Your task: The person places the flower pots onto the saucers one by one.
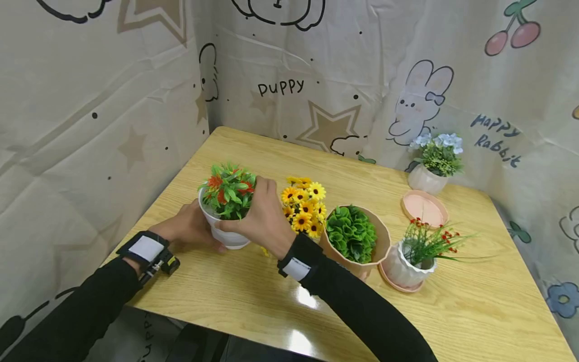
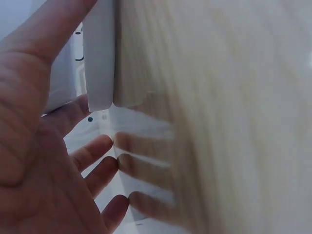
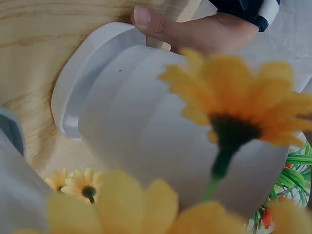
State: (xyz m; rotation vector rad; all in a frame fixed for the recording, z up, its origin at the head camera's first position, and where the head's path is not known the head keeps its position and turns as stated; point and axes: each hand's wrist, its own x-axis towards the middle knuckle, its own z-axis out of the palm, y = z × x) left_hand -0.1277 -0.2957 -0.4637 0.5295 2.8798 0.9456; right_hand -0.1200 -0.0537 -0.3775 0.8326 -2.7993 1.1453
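Note:
A white flowerpot [image 3: 141,112] with a leafy red-flowered plant [image 1: 231,196] stands on a white saucer [image 3: 73,87] at the table's left. My right hand [image 1: 264,221] grips the pot near its rim, thumb on the near side and fingers on the far side. Low on the left, my left hand [image 1: 192,226] holds the saucer between thumb and index finger. Its other fingers are spread, with their tips touching the tabletop in the left wrist view. Yellow daisy-like flowers [image 1: 305,208] stand just right of my right hand; their container is mostly hidden.
Right of the yellow flowers stands a peach pot [image 1: 382,234] with green leaves. Beyond it are a white pot [image 1: 402,269] of red sprigs on a pink saucer, a bare pink saucer [image 1: 425,206], and a blue-flowered pot [image 1: 427,178]. Printed cloth [image 1: 280,115] borders the wooden table [image 1: 217,296].

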